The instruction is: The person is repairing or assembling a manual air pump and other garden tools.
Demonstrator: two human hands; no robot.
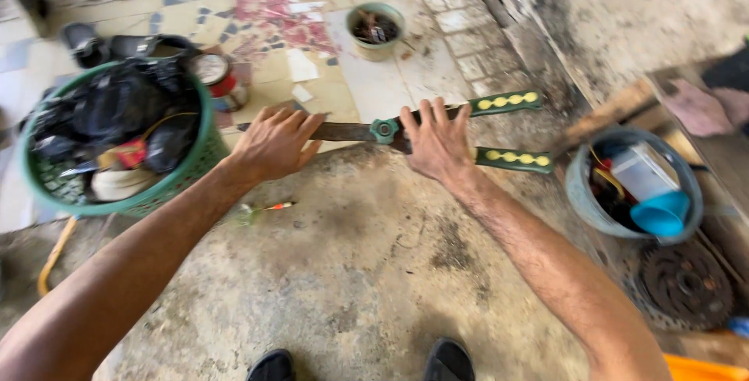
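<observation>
A pair of garden shears (384, 131) lies across the concrete floor, rusty blades pointing left, two green handles with yellow dots (511, 102) spread to the right. My left hand (273, 142) rests flat on the blades, fingers apart. My right hand (438, 143) presses flat on the shears just right of the green pivot knob, over the start of the handles. Neither hand is closed around the tool.
A green basket (199, 159) full of black bags and junk stands at left, a tin can (214, 77) behind it. A small bowl of bits (375, 26) sits farther off. A grey bucket (581, 194) with a blue cup is at right, a rusty sprocket (686, 283) below it. A screwdriver (265, 209) lies near my left arm.
</observation>
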